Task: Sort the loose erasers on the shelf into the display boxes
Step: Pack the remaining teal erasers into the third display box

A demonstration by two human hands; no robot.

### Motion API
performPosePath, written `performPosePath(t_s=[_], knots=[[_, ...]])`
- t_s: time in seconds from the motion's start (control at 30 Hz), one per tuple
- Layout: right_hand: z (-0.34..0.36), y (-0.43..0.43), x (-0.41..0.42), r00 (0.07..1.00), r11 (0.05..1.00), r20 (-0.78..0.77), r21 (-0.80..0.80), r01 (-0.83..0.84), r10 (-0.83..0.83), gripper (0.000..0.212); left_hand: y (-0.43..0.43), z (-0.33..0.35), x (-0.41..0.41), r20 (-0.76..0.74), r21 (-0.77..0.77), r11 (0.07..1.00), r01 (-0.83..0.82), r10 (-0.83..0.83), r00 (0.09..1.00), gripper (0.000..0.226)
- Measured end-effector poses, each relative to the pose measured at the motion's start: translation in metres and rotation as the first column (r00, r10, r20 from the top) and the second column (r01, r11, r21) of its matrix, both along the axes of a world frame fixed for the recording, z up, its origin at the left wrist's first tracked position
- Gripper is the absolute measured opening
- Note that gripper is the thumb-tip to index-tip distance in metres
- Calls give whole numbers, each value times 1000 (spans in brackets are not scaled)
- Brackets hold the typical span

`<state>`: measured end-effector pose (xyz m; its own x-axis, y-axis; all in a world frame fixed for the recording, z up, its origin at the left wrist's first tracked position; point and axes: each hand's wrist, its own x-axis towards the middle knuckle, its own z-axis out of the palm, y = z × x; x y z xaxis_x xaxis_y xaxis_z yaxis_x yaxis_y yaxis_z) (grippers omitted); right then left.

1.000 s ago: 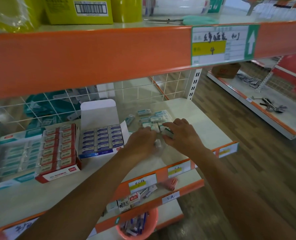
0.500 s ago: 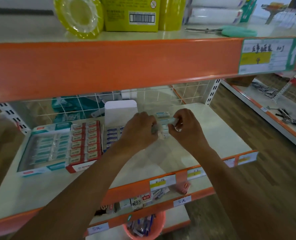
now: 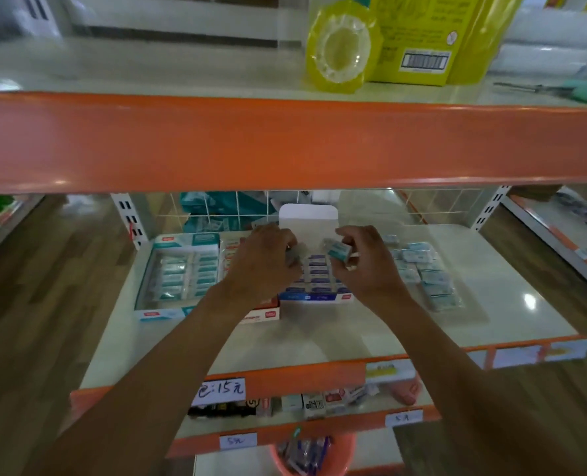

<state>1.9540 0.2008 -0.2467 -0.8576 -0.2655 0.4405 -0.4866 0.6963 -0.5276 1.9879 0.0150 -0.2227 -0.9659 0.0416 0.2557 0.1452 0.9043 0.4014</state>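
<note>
Teal-and-white eraser [image 3: 339,250] sits pinched in your right hand [image 3: 364,269], raised over the blue box [image 3: 316,297], which looks like the wrong home for it. Your left hand [image 3: 264,266] curls beside it; whether it grips anything I cannot tell. Carry the eraser left to the teal box [image 3: 178,269], turn it to match the rows, and press it flat into a gap. More loose erasers [image 3: 422,273] wait on the shelf [image 3: 491,304] to your right. Box logos are too blurred to read; the price tag [image 3: 221,389] below shows 15 and a handwritten character.
</note>
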Motion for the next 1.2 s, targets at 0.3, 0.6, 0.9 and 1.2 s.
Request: performPosePath(t_s=[0.3,0.6,0.9,1.2], knots=[[8,-78,22,983,977,-16,113,-182,185,39,-75,-4,24,6,-1,996,-84,84,996,15],[6,-145,35,951,932,52,185,-310,306,33,-139,-11,48,34,-7,985,-170,170,985,15],[-6,-180,45,949,889,161,335,-311,271,34,-171,-14,68,121,-71,978,-196,204,971,17],[10,-190,47,949,758,300,597,-264,94,47,-170,-19,69,148,17,982,-186,182,972,19]])
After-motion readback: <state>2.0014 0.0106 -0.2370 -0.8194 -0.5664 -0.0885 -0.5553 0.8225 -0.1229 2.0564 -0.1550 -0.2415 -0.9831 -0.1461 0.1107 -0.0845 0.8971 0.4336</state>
